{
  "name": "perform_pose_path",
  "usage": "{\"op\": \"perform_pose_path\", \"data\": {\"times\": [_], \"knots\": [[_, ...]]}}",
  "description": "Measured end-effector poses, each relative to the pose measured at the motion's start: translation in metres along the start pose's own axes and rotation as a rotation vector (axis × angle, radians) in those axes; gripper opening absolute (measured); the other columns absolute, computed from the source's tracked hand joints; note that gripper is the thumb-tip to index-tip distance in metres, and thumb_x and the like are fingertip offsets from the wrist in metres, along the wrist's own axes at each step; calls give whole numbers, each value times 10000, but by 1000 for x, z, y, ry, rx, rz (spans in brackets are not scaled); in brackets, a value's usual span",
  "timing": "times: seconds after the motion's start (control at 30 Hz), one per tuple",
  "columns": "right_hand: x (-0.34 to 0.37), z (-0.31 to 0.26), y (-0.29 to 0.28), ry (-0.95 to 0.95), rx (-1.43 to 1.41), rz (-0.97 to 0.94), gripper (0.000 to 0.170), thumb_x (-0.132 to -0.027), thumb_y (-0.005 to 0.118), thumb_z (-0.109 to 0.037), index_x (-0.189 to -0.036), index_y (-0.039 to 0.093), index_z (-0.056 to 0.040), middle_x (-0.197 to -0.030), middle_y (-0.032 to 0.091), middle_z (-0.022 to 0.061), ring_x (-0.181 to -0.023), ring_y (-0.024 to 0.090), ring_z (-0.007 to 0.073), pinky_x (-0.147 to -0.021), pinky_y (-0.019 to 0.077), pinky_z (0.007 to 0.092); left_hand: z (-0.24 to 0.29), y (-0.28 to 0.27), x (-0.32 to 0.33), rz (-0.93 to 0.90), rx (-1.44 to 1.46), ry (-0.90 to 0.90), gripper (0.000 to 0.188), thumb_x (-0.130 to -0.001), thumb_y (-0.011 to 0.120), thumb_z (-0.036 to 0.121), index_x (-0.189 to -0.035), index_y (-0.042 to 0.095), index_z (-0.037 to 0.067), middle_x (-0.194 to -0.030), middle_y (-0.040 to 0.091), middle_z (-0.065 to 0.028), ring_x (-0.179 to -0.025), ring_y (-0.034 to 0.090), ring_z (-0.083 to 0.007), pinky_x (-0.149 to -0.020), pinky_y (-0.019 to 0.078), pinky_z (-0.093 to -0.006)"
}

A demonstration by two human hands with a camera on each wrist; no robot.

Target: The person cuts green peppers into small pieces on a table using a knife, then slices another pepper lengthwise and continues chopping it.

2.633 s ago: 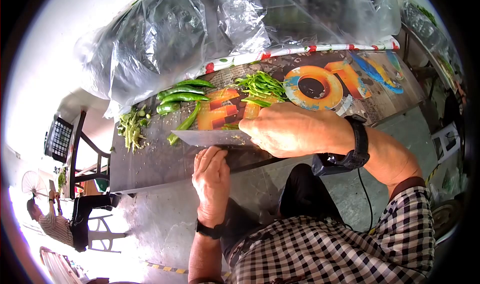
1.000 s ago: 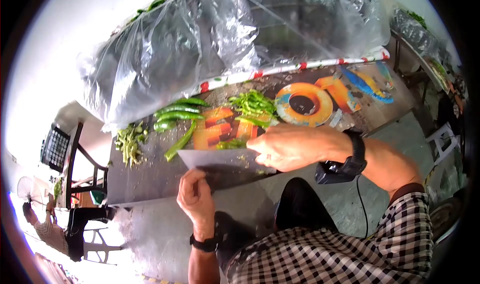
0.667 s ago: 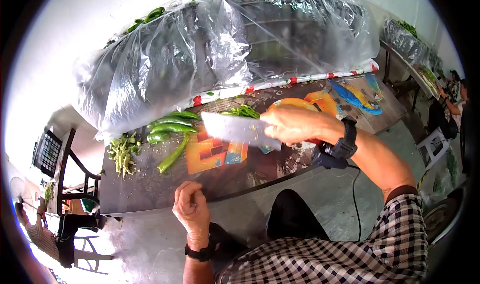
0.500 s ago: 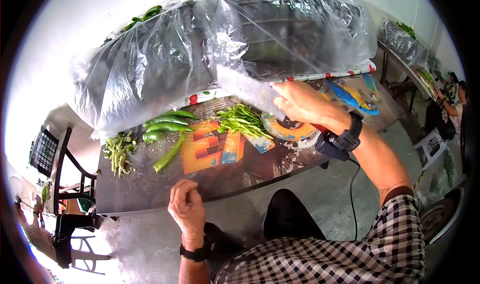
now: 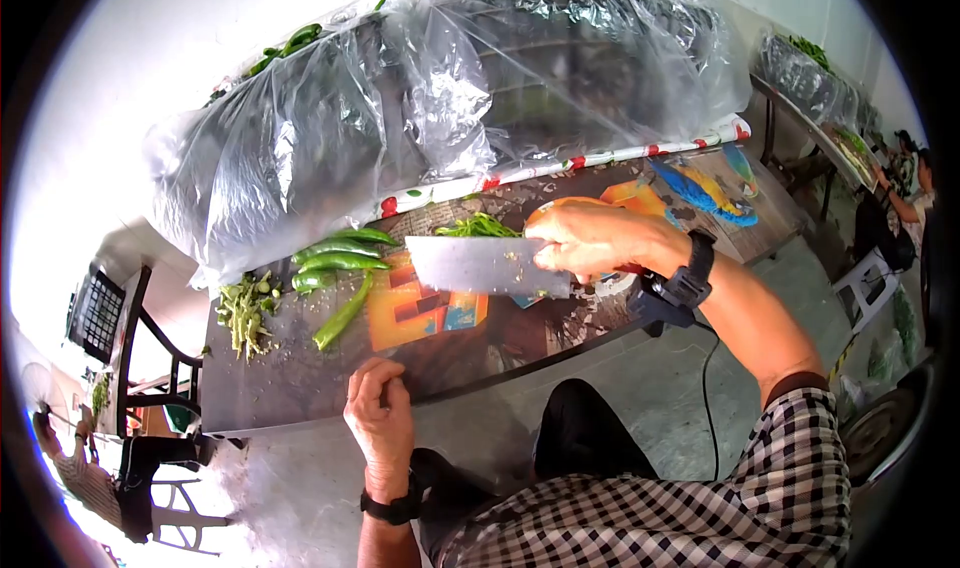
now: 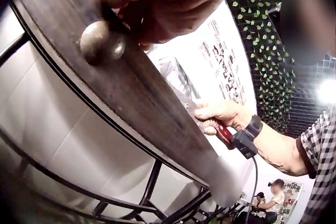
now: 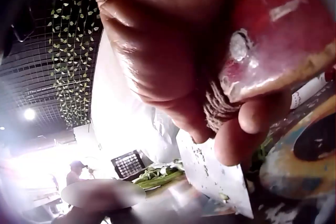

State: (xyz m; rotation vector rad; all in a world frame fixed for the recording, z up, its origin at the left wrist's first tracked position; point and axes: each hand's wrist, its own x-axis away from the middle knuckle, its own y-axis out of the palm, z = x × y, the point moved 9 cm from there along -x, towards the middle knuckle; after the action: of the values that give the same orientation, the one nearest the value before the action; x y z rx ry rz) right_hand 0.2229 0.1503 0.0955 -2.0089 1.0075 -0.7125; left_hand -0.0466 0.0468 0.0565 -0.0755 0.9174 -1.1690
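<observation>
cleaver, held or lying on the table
Held: the right hand grips the cleaver by its red handle, plain in the right wrist view.

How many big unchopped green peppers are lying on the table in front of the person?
5 visible: a cluster of four near the plastic cover, plus a single pepper nearer the left hand. Others may be hidden behind the knife.

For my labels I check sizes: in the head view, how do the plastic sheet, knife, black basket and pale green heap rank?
1. Plastic sheet
2. Knife, its visible blade
3. Black basket and pale green heap: they look similar, and the basket seems farther away, so I leave them unranked.
</observation>
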Motion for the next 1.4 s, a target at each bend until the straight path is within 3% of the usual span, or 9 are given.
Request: {"op": "perform_pose_path", "data": {"times": [0.2,0.73,0.8,0.97,1.07,1.1,1.23,1.33,1.4], "knots": [[5,23,-47,102,-152,443,213,-917,542,-153,-911,612,48,-645,626,135,-520,611,200,-533,472,382,4,2,-3,-51,-39,25,174,-766,600,-85,-887,661,24,-963,674,-118,-889,653,-289,-780,526,-360],[66,40,-49,174,-232,388,168,-937,559,-126,-860,546,22,-658,517,15,-533,556,87,-502,453,263,-22,-9,-28,-181,105,-114,195,-782,588,-73,-939,672,9,-979,678,-117,-865,670,-231,-775,536,-328],[73,47,-45,155,-246,421,177,-923,561,-145,-880,585,25,-642,561,44,-529,579,117,-509,456,287,-26,-16,-38,-156,105,-70,207,-771,589,-76,-941,673,8,-993,675,-120,-866,669,-227,-771,537,-323],[78,32,-23,94,-251,398,201,-918,556,-126,-776,503,6,-599,497,60,-520,580,147,-514,450,320,-31,-32,-60,-202,-234,52,316,-776,632,55,-1090,645,22,-1178,625,-179,-1103,585,-380,-960,458,-435],[72,18,-8,135,-195,262,189,-944,569,-136,-867,520,29,-626,491,16,-541,545,87,-516,431,303,-33,-30,-74,-226,-357,151,372,-780,636,63,-1151,618,32,-1210,604,-176,-1117,567,-379,-964,452,-445],[69,10,-9,67,-100,298,207,-900,594,-136,-799,493,13,-614,487,171,-571,585,271,-556,427,403,-37,-27,-77,-284,-433,129,453,-780,639,70,-1228,573,49,-1236,590,-180,-1119,557,-387,-970,445,-459],[62,-6,-6,-2,110,314,182,-881,622,-140,-820,518,-3,-640,537,222,-635,552,420,-609,426,469,-66,-20,-83,-400,-499,78,543,-785,643,109,-1312,511,84,-1204,608,-177,-1122,561,-385,-956,451,-467],[61,-10,-5,4,151,311,163,-878,620,-134,-835,533,-2,-643,549,228,-656,575,426,-620,429,479,-79,-17,-81,-463,-577,-51,500,-755,654,106,-1243,561,53,-1124,637,-208,-1061,605,-387,-922,473,-441],[61,-13,-4,-15,161,327,154,-874,619,-130,-844,544,1,-654,563,234,-672,583,433,-629,433,485,-78,-17,-80,-446,-559,11,445,-749,642,89,-1190,588,60,-970,655,-176,-914,625,-377,-806,491,-451]]}}
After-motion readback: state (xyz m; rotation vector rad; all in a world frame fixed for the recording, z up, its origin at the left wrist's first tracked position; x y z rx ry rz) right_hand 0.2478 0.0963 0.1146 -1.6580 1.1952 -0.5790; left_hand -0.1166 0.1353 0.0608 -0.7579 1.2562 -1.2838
